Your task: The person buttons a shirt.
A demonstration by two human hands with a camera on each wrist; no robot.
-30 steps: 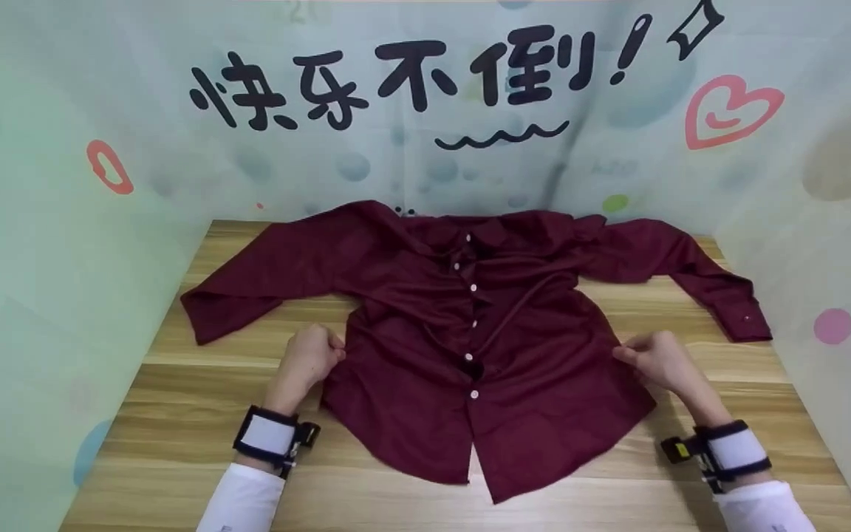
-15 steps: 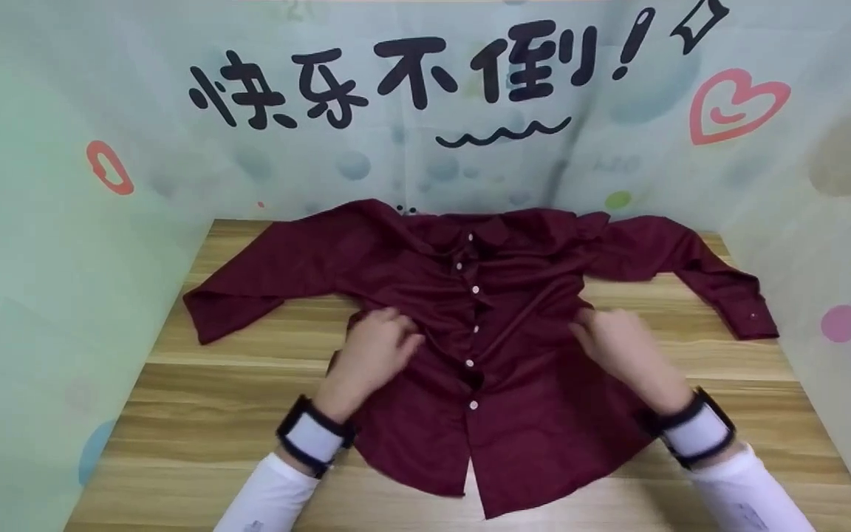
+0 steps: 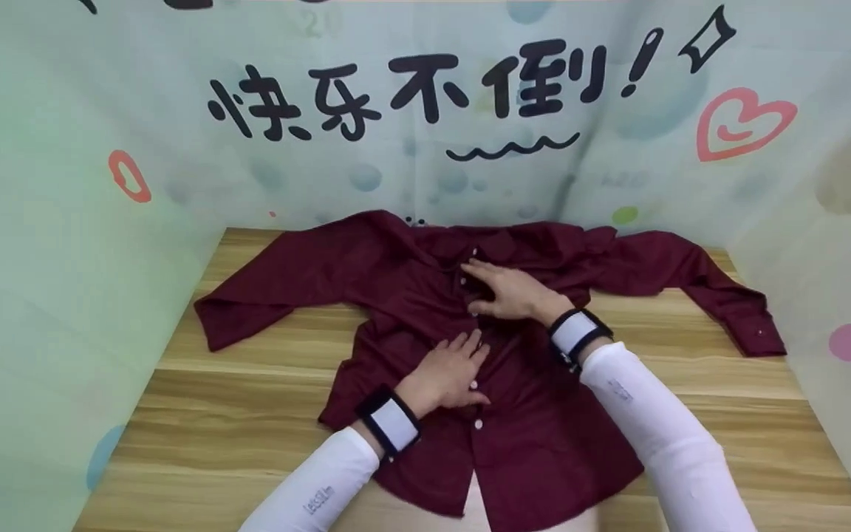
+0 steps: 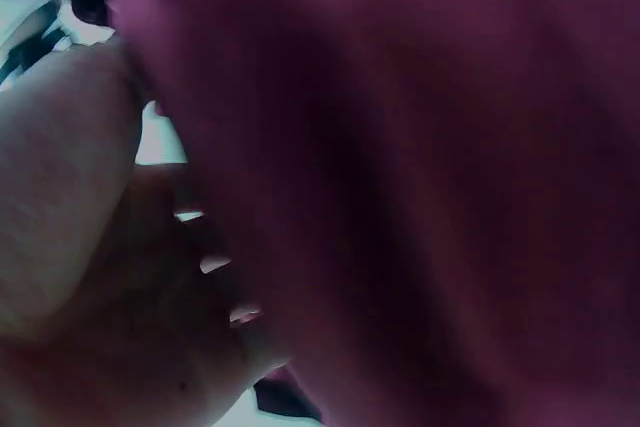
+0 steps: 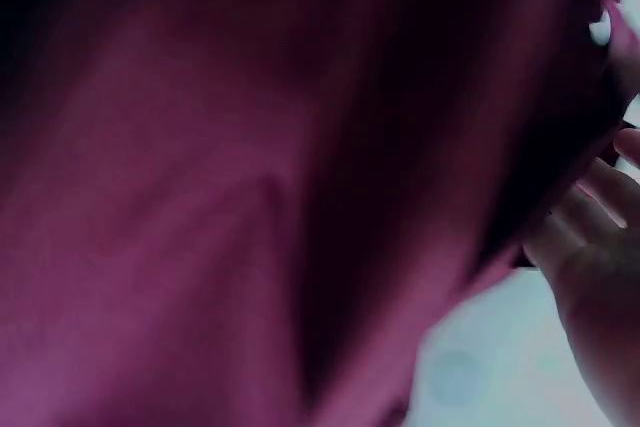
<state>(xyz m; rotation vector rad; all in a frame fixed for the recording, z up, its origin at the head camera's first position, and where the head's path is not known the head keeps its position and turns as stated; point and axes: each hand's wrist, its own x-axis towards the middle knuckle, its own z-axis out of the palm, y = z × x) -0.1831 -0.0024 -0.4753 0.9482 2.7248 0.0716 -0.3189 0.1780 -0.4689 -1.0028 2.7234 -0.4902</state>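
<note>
A dark red button-up shirt [image 3: 544,414] lies front side up, its sleeves spread to both sides and creases running across the body. My left hand [image 3: 444,377] rests with spread fingers on the lower middle of the shirt, beside the white buttons. Higher up, near the collar, my right hand [image 3: 510,290] lies over the button strip with its fingers extended. In the left wrist view, shirt cloth [image 4: 400,187] fills most of the frame next to the palm. Cloth [image 5: 200,197] likewise covers much of the right wrist view, with the fingers at its right edge.
Beneath the shirt is a wood-grain table [image 3: 233,414]. A pale printed curtain [image 3: 411,170] with black characters and a pink heart stands behind it and along both sides. The collar and shoulders lie close to the back curtain.
Both hands have let go of the shirt's side edges and moved inward onto its front. The right hand has gone farther up, near the collar. The head view has tilted up slightly.
</note>
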